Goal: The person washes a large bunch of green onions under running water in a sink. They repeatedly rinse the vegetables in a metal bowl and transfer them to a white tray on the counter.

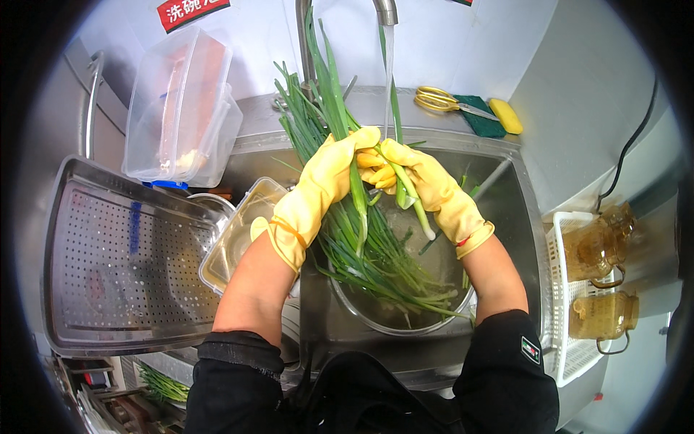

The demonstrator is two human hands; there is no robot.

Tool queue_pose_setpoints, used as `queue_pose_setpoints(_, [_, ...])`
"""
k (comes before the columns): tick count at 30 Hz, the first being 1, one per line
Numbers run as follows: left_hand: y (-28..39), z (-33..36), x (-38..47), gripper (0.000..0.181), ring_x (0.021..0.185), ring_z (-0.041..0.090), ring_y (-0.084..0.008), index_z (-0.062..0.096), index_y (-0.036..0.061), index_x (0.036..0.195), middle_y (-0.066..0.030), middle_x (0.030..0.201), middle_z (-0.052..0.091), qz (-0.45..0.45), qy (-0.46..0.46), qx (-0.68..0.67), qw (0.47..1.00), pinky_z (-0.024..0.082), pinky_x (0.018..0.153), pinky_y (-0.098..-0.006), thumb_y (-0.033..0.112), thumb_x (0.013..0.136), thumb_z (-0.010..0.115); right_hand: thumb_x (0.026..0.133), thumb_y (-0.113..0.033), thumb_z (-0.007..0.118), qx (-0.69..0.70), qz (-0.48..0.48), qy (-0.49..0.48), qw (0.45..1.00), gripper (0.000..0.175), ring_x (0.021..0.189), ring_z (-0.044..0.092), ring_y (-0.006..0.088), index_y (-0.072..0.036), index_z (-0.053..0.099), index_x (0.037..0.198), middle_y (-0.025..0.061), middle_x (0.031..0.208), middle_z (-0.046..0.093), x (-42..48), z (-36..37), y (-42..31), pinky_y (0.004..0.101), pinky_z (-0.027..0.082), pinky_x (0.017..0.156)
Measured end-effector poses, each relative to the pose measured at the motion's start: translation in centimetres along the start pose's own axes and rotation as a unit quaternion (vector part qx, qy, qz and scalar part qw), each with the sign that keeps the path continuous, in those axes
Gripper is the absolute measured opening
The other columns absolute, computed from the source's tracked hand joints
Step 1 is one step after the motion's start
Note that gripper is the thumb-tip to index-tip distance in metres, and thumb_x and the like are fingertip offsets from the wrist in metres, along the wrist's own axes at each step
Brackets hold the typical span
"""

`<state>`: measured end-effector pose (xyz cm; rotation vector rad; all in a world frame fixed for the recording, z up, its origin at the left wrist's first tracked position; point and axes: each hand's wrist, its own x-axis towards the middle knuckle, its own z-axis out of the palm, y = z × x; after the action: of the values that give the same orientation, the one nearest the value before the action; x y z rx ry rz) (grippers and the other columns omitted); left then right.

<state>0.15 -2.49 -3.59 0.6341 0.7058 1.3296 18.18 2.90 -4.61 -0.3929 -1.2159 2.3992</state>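
Observation:
My left hand (328, 168), in a yellow rubber glove, grips green onions whose long leaves rise past the faucet (386, 12). Close against it, my right hand (428, 176), gloved the same way, holds a green onion stalk (409, 192) with its white end hanging down. Water (388, 81) runs from the spout just behind both hands. Below them, a round metal bowl (374, 326) in the steel sink (501, 217) contains water and more green onions (374, 260). The gloved fingers partly hide the held stalks.
On the left are a perforated steel tray (135, 282), clear plastic bins (179, 108) and a shallow plastic container (244, 233). Gold-handled scissors (436, 99), a green scouring pad (480, 123) and a yellow sponge (505, 115) lie behind the sink. A white basket (561, 325) at right holds glass jars (593, 252).

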Motion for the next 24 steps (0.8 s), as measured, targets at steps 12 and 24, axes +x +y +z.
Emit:
queue_pose_setpoints(12, [0.3,1.7,0.3,0.017,0.062,0.057,-0.0129,0.064,0.0027,0.084,-0.0046,0.076,0.064,0.088,0.053,0.182,0.978,0.046,0.055,-0.0255,0.017,0.095,0.065,0.105,-0.039,0.05,-0.17,-0.042,0.104,0.979,0.048,0.104,0.067,0.0221,0.0,0.061,0.13,0.0113,0.118,0.069,-0.2,1.8,-1.0,0.0357,0.052,0.092])
queue_pose_setpoints(24, [1.1,0.2,-0.9,0.015,0.061,0.057,-0.0179,0.064,-0.0003,0.085,-0.0075,0.074,0.062,0.026,-0.044,0.055,0.997,0.048,0.056,-0.0305,0.013,0.092,0.064,0.1,-0.04,0.06,-0.02,-0.036,-0.014,0.999,0.05,0.091,0.069,0.0183,0.003,0.063,0.127,0.0093,0.109,0.07,0.4,1.3,-0.6,0.0322,0.056,0.084])
